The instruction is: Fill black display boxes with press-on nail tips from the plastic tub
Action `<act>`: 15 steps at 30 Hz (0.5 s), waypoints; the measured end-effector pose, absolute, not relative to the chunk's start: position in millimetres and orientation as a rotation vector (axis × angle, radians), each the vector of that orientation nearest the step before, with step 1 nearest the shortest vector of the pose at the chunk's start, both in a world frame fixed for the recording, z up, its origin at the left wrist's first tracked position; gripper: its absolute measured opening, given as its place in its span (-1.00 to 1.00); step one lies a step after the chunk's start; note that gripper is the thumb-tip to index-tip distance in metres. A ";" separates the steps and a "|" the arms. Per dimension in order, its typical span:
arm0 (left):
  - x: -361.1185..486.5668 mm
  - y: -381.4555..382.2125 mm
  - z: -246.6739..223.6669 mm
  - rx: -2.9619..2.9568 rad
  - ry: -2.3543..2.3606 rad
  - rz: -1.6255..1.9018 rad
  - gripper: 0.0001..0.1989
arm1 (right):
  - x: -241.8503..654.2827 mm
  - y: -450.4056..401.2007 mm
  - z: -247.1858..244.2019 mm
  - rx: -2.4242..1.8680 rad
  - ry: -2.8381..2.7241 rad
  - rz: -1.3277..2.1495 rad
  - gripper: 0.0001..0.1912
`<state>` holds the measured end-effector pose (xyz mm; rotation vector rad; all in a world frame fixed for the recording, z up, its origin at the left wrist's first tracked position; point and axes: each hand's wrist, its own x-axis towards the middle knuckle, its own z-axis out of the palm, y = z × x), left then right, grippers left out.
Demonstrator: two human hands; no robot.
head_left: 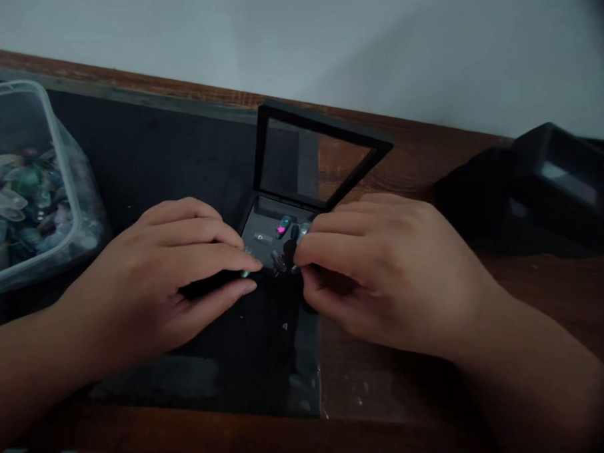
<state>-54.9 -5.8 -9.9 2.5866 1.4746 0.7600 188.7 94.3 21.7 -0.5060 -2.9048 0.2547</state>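
A small black display case (322,203) stands with its clear-windowed lid raised and tilted back. On its grey floor lie several small glossy pieces that look like press-on nails; one dark press-on nail (282,227) has a bright pink spot. My left hand (180,261) is at the case's front left corner, thumb and forefinger closing around a small greenish press-on nail (245,273). Over the right side of the case, my right hand (385,270) has its fingertips pinched together beside the pieces. The fingers hide what is between them.
An open clear plastic tub (66,183), filled with many similar glossy pieces, stands at the left. A black boxy object (548,190) is at the right rear. Beneath the case, a dark mat (150,146) partly covers the wooden table (375,390). A pale wall rises behind.
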 end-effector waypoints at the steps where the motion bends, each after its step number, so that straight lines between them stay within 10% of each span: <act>1: -55.2 -5.3 -9.7 2.575 1.477 0.768 -0.87 | 189.3 95.6 21.6 -0.477 -2.911 0.262 -0.84; 15: -52.5 -3.7 -11.9 2.490 1.534 0.703 -0.76 | 194.5 104.4 15.4 -0.358 -2.767 0.571 -0.80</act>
